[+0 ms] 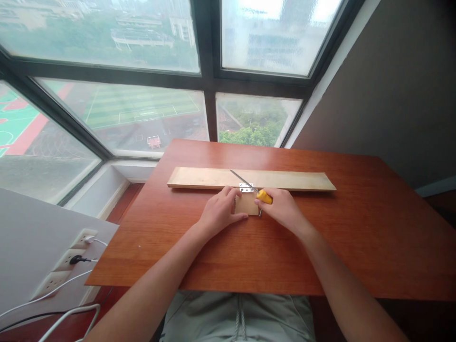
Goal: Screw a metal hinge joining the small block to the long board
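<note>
A long pale wooden board (206,176) lies across the table (171,228). At its near edge, about mid-length, sits a silver hinge (246,189) with holes in it. Just below the hinge is a small square wooden block (247,205). My left hand (223,206) grips this block from its left side, fingers at the top and thumb at the bottom. In my right hand (281,206) is a screwdriver with a yellow handle (264,196), its shaft slanting up-left over the hinge and board. A thin metal piece (260,213), perhaps a screw, shows beneath my right fingers.
Large windows (210,85) rise behind the table's far edge. A grey wall (399,90) stands to the right. At the lower left are wall sockets (67,259) with plugs, and white cables (60,287) run beside the table.
</note>
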`<state>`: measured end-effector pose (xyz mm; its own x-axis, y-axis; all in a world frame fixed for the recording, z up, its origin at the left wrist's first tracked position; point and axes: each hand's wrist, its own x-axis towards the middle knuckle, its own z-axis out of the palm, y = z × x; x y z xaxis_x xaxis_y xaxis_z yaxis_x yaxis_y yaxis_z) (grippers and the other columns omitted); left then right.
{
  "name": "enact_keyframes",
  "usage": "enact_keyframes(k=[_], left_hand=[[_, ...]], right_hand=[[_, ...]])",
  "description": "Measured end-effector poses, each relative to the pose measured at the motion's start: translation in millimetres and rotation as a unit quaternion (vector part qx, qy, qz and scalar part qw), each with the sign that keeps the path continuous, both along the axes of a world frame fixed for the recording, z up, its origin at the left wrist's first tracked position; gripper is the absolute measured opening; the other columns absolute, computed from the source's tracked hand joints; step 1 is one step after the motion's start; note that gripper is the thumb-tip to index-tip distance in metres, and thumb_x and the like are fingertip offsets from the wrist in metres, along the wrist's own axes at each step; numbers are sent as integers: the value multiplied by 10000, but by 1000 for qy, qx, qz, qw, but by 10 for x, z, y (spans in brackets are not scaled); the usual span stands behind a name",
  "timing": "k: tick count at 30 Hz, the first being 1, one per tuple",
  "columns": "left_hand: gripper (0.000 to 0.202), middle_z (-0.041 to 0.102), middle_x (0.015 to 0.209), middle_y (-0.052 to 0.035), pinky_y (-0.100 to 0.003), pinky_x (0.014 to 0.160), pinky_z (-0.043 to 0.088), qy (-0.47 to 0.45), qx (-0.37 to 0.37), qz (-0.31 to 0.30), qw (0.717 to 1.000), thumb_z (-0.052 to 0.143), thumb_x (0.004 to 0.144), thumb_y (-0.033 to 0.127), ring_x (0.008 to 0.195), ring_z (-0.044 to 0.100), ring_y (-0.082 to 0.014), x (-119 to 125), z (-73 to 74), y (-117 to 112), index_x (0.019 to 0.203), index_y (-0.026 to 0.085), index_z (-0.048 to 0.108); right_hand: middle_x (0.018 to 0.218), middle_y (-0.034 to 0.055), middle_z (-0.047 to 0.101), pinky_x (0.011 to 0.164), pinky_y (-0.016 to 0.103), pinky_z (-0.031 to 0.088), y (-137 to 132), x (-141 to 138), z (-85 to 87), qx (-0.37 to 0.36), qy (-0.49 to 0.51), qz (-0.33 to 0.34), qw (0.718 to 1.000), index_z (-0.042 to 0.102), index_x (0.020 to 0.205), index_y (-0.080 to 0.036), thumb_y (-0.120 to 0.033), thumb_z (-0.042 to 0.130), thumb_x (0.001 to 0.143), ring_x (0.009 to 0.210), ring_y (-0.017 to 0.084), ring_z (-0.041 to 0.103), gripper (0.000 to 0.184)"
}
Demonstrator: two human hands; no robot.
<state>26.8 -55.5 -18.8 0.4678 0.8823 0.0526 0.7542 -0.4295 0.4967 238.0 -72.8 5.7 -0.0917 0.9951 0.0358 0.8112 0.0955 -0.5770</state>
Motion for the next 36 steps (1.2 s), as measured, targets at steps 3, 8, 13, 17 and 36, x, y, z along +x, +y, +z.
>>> enact_keyframes(k=[3, 8, 13, 17, 36], left_hand=[[549, 587, 1102, -26, -295, 706, 470, 5, 7, 2, 1000, 828, 705, 429, 878, 636, -202, 2, -7, -1, 1134, 246, 540], [608, 590, 1090, -34, -303, 731, 489, 5, 14, 7, 1000, 825, 714, 418, 899, 647, -213, 0, -18, -2, 1207, 229, 522], [604, 598, 1104, -34, -304, 737, 498, 4, 20, 6, 1000, 820, 720, 421, 906, 652, -210, -6, -34, -3, 1207, 234, 514], [588, 594, 1121, -27, -304, 737, 493, 3, 22, 6, 1000, 828, 707, 430, 900, 651, -202, -10, -39, 1, 1176, 250, 521], [516, 588, 1098, -6, -288, 679, 460, -1, 4, -1, 1000, 824, 705, 437, 883, 643, -187, -4, 6, -1, 1091, 262, 529]], right_hand=[[805, 0, 681, 667, 272, 354, -177, 85, -72, -15, -7, 21, 1000, 664, 779, -216, -342, 712, 782, 743, 172, 584, 134], [853, 11, 677, 660, 275, 334, -302, 76, -192, -9, -68, 31, 997, 650, 835, -226, -284, 671, 810, 784, 184, 588, 66], [809, 48, 655, 627, 302, 285, -304, 79, -230, 0, -80, 21, 997, 608, 745, -209, -249, 588, 837, 738, 199, 557, 102], [806, 51, 668, 640, 306, 297, -305, 113, -200, 2, -55, 14, 998, 614, 730, -203, -263, 576, 837, 734, 199, 558, 128], [569, -47, 539, 480, 238, 390, 202, -76, 58, -120, 373, -92, 915, 673, 797, -157, -379, 752, 655, 501, 95, 462, 275]])
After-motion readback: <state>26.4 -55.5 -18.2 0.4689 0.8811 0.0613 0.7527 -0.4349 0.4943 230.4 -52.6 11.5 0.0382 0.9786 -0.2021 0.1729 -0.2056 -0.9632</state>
